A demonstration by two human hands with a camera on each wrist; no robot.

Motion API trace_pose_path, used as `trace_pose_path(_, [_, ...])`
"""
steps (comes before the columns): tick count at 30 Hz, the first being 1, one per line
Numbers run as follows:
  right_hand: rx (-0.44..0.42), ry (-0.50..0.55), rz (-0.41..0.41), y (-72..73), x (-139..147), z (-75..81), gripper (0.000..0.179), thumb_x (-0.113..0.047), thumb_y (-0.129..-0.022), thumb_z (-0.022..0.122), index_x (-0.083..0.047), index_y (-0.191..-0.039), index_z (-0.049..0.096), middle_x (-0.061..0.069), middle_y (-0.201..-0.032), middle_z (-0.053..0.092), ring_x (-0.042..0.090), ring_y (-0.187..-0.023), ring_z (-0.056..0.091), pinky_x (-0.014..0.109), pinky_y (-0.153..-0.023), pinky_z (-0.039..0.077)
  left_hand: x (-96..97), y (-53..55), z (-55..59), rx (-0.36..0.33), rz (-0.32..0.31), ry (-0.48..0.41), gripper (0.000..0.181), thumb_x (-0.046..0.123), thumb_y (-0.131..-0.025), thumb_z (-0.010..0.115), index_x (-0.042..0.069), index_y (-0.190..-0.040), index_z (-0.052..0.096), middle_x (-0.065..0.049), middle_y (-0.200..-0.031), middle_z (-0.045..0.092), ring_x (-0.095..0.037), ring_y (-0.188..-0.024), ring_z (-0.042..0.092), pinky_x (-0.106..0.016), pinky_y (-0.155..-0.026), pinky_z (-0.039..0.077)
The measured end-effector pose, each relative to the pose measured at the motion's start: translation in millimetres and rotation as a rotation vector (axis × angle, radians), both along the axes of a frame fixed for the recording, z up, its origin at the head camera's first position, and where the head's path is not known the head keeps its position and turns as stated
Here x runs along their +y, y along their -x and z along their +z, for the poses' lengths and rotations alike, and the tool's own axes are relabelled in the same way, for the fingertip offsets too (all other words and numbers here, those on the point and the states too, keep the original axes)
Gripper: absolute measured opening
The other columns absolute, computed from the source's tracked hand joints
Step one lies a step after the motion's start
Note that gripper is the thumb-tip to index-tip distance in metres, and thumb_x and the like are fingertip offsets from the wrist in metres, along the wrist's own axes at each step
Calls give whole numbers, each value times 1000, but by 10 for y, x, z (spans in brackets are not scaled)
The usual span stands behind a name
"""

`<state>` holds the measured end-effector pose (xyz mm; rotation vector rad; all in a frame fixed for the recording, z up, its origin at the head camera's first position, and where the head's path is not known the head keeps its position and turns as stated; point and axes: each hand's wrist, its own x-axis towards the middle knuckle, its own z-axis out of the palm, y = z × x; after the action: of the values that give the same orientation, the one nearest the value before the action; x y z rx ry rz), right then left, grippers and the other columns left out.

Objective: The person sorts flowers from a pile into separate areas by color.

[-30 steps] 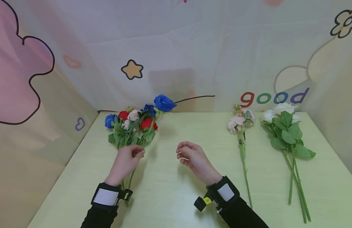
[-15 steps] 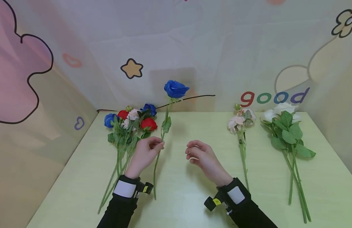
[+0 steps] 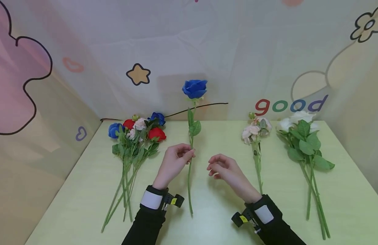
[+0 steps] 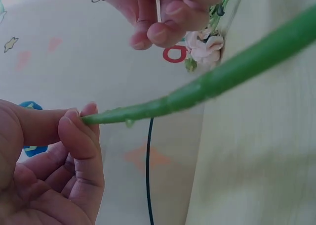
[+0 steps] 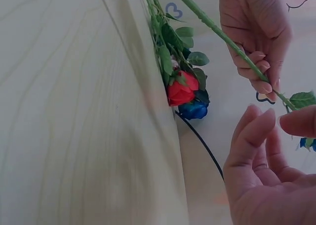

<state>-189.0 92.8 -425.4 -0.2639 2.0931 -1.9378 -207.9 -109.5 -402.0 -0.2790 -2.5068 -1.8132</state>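
Observation:
Between thumb and fingers, my left hand pinches the green stem of a blue rose near the table's middle. The rose stands nearly upright, its bloom in front of the back wall and its leaves just above the hand. In the left wrist view the stem runs from the fingertips across the picture. To the right, my right hand hovers apart from the stem with loosely bent fingers and nothing in them. The right wrist view has the right hand below the left hand and the stem.
A bunch of red, pink and blue flowers lies on the left of the table. Pink flowers on long stems lie right of the right hand. Farther right are white roses. A printed cloth wall rises behind.
My left hand has drawn the blue rose rightward out of the left bunch, and the bloom has come upright. My right hand has shifted to the right, still holding nothing.

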Motion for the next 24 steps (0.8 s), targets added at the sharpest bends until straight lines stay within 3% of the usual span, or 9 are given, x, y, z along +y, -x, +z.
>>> trace_pose_path(8, [45,-36,38,-2,-37,-51,23,-7,-94,52,8,-112,52,26,-99,60,24,-82,62,41,-76,53,-8,-1,-48,-45,-43,-31,15,15,-93,60,3,-101,66,-8,-86,68,-18,-70,60,-31,-66,52])
trace_pose_path(18, [62,-33,151,-23,-74,-110,30,-9,-94,53,12,-115,51,31,-102,59,34,-88,62,50,-78,52,20,4,-70,-58,-86,-50,17,18,-93,61,4,-101,67,-9,-88,69,-18,-74,63,-29,-69,54])
trace_pose_path(24, [78,-54,238,-44,-118,-138,34,-15,-94,57,11,-115,54,28,-104,61,41,-90,61,47,-77,54,37,3,-74,-55,-95,-63,18,18,-93,61,2,-100,66,-9,-87,69,-20,-75,65,-30,-70,55])
